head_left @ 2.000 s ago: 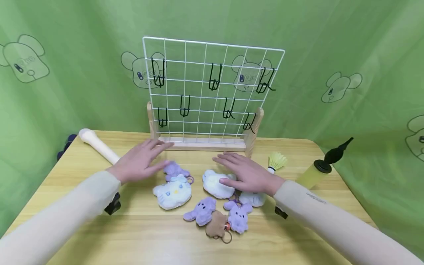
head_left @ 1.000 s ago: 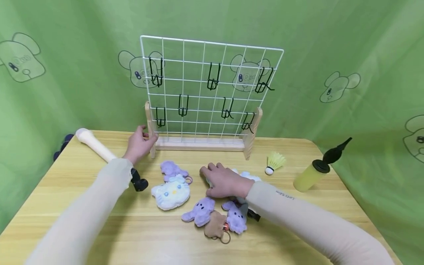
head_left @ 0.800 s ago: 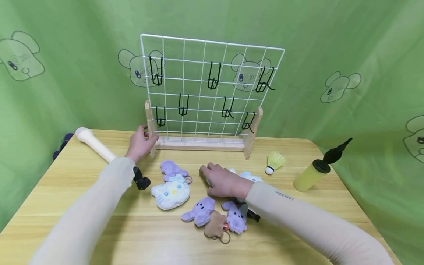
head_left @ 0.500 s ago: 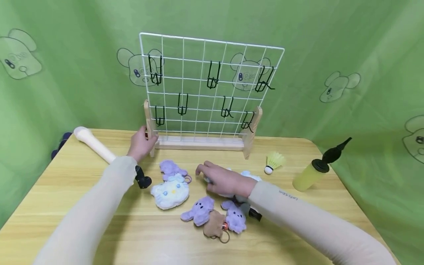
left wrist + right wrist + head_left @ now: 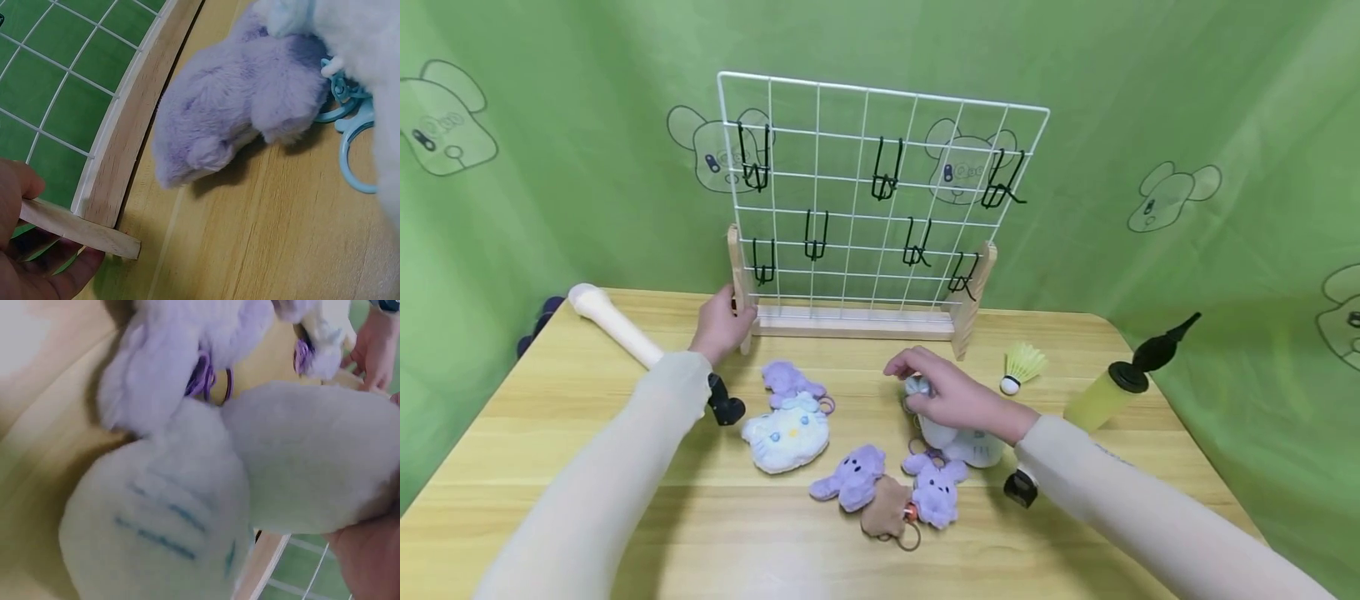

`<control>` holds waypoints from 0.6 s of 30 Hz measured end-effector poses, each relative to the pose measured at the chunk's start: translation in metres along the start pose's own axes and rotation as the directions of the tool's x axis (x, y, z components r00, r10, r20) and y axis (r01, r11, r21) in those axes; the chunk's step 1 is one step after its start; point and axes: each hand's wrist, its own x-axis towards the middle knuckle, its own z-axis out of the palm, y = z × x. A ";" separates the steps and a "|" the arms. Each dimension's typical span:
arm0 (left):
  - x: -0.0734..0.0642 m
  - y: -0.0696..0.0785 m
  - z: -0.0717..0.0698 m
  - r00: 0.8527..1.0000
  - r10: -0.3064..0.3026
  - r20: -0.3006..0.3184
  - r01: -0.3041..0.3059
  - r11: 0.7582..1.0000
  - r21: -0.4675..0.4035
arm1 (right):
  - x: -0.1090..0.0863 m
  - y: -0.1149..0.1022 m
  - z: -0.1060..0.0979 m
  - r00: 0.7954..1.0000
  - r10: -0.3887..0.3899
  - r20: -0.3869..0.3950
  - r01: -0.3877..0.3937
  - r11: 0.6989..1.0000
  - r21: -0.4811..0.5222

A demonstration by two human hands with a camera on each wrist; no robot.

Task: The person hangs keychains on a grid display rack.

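My left hand (image 5: pixel 721 327) grips the left wooden foot (image 5: pixel 94 237) of a white wire grid rack (image 5: pixel 850 208), thumb in front and fingers behind. My right hand (image 5: pixel 962 396) holds a white plush keychain (image 5: pixel 312 456), partly hidden beneath it. Beside that lies another white plush with whisker lines (image 5: pixel 150 519). A white cat-face plush (image 5: pixel 786 437) lies left of centre, against a purple plush (image 5: pixel 231 94). Nearer to me are a purple long-eared plush (image 5: pixel 857 475), a brown plush (image 5: pixel 886 507) with a ring, and a second purple one (image 5: pixel 936 493).
Several black hooks (image 5: pixel 885 171) hang on the grid. To the right are a yellow shuttlecock (image 5: pixel 1024 364) and a yellow bottle (image 5: pixel 1097 404) with a black top. A pale rod with a rounded end (image 5: pixel 617 323) lies at the left. Green curtain (image 5: pixel 587 167) surrounds the wooden table (image 5: pixel 737 533).
My left hand went to the rack's foot and took hold of it. My right hand closed on the white plush, then shifted right and back with it.
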 end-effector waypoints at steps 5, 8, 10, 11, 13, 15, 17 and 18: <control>0.000 0.000 0.000 1.000 -0.006 -0.001 0.006 1.000 0.000 | -0.013 0.010 -0.014 0.991 0.124 0.039 -0.121 0.989 -0.085; 0.001 0.001 -0.001 1.000 -0.008 0.000 0.008 1.000 0.002 | -0.015 0.012 -0.022 0.971 0.228 0.078 -0.215 0.966 -0.145; 0.001 0.001 -0.001 1.000 -0.010 -0.001 0.010 1.000 0.003 | -0.015 0.012 -0.027 0.953 0.287 0.098 -0.267 0.947 -0.178; 0.001 0.001 -0.001 1.000 -0.011 -0.002 0.011 1.000 0.004 | -0.015 0.011 -0.029 0.945 0.308 0.107 -0.285 0.940 -0.188; 0.001 0.002 -0.001 1.000 -0.012 -0.004 0.012 1.000 0.005 | -0.013 0.011 -0.033 0.936 0.330 0.120 -0.301 0.930 -0.213; 0.000 0.003 0.000 1.000 -0.013 -0.006 0.013 1.000 0.009 | -0.012 0.012 -0.034 0.933 0.338 0.124 -0.306 0.926 -0.222; 0.000 0.003 0.000 1.000 -0.013 -0.004 0.013 1.000 0.012 | -0.012 0.013 -0.035 0.934 0.339 0.115 -0.309 0.926 -0.217; 0.000 0.003 0.000 1.000 -0.014 -0.002 0.015 1.000 0.013 | -0.012 0.014 -0.035 0.936 0.335 0.108 -0.308 0.928 -0.210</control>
